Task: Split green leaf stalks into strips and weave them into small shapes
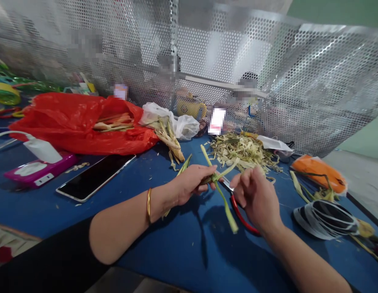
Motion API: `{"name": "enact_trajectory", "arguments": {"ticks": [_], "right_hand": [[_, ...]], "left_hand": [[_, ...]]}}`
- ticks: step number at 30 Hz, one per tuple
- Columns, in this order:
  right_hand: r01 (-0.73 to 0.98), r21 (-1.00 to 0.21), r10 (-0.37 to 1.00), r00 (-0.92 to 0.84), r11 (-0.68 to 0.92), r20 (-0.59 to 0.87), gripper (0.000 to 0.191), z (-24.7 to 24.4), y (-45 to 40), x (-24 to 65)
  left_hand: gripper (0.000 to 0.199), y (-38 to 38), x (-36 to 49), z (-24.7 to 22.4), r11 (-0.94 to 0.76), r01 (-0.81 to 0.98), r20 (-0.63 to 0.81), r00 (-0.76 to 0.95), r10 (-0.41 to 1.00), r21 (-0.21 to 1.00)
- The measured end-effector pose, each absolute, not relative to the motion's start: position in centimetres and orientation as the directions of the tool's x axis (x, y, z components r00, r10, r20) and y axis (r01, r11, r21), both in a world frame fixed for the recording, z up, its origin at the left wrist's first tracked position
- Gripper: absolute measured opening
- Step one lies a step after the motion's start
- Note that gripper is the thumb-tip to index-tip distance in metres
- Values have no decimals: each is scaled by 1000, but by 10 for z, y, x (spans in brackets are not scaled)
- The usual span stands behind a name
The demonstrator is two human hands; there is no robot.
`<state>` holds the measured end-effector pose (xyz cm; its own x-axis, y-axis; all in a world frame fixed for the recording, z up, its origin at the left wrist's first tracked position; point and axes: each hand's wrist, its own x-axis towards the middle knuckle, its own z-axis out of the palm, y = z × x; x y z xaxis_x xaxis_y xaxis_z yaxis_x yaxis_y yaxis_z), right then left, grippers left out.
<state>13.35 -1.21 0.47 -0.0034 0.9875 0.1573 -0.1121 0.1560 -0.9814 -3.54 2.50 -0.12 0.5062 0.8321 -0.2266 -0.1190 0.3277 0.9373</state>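
Observation:
My left hand [196,183] is closed on pale green leaf strips [225,203] that look like corn husk. They cross in a small knot at the fingertips, one end pointing up and away, another hanging down toward me. To the right, my right hand [257,195] hovers with loosely curled fingers, slightly blurred, close to a short strip end; nothing shows in it. Beneath that hand lies a pair of scissors [242,219] with red handles on the blue table, partly covered by the fingers. More green leaf shows behind my left wrist.
Behind stand a perforated metal screen [219,49], a red plastic bag [63,122] of husks and a heap of shredded strips [243,152]. A phone [97,177] and purple power strip [39,169] lie left. Rightward are an orange packet [318,173] and a roll of white banding [323,219].

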Motion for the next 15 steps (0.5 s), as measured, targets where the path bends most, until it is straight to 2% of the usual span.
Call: {"name": "enact_trajectory", "arguments": {"ticks": [2, 6, 8, 12, 15], "right_hand": [[-173, -984, 995, 99, 47, 30, 33, 3, -4, 135], [-274, -948, 983, -126, -162, -132, 30, -4, -1, 133], [-323, -923, 973, -169, -208, -160, 30, -7, -3, 130], [-357, -893, 961, -137, -273, -239, 35, -8, -6, 127], [-368, -891, 964, -110, -267, -243, 37, -6, -6, 126]], "left_hand": [[41, 23, -34, -2, 308, -98, -219, 506, 834, 946], [37, 17, -28, -6, 275, -6, -237, 492, 838, 961], [34, 14, -26, -7, 252, 25, -232, 488, 841, 967], [26, 11, -25, -7, 185, 61, -191, 504, 843, 981], [25, 9, -26, -4, 154, 94, -180, 516, 838, 984]]}}
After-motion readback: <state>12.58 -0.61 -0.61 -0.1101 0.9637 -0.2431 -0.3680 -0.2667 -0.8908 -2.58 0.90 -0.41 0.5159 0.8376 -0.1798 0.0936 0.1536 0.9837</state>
